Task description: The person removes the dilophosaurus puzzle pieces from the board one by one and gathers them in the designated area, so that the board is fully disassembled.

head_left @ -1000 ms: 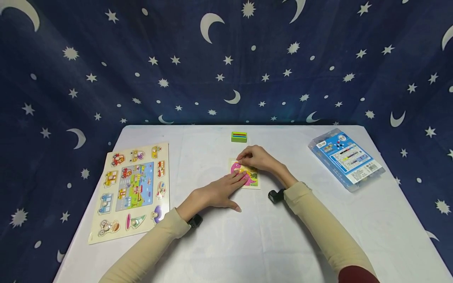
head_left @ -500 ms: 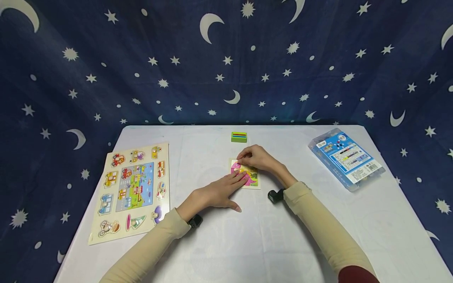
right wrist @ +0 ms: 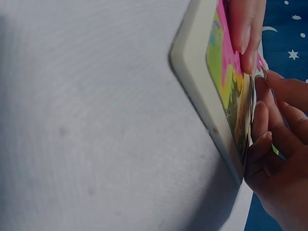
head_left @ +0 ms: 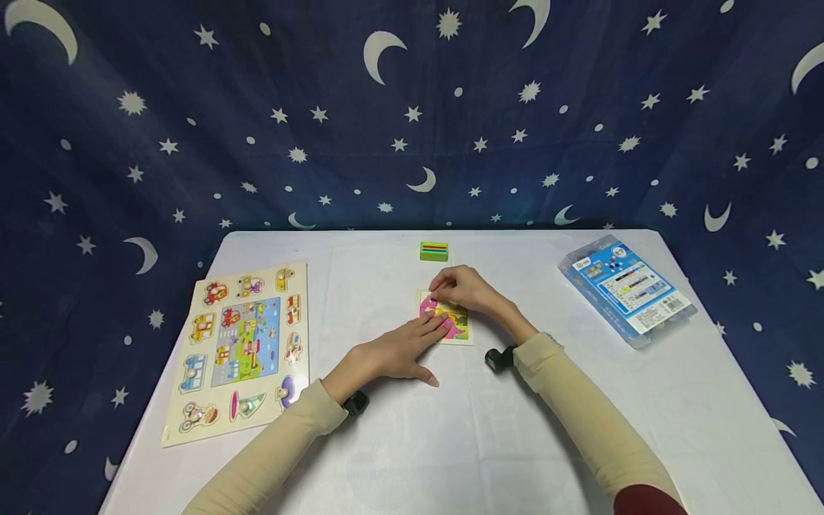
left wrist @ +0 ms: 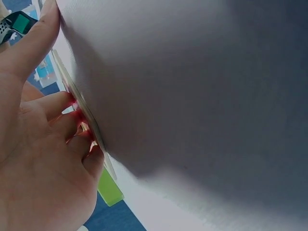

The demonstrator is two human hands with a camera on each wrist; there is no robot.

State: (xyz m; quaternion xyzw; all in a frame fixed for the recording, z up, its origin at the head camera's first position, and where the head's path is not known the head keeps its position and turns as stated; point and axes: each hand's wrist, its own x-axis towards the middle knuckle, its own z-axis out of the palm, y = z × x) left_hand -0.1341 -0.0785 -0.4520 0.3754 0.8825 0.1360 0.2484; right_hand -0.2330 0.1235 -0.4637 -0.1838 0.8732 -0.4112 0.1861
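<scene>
A small jigsaw puzzle (head_left: 460, 332) with a pink dinosaur picture and a pale frame lies at the middle of the table. My left hand (head_left: 407, 348) rests on it, fingers extended over the lower part of the picture and thumb out to the side over the cloth. At the puzzle's top left corner my right hand (head_left: 468, 287) pinches a pink-edged puzzle piece (right wrist: 261, 62) between thumb and forefinger. Most of that piece is hidden by the fingers. In the right wrist view, the left fingertips (right wrist: 245, 41) press on the pink part, close to the right hand.
Behind the puzzle stands a small green block (head_left: 434, 252) with coloured stripes. A large knobbed vehicle puzzle board (head_left: 244, 425) lies at the left. On the right is a clear plastic box (head_left: 627, 290) with a blue label. A starry curtain (head_left: 322, 86) hangs behind the table.
The head view has tilted a little, shifting the whole scene slightly. Both hands keep their places on the puzzle.
</scene>
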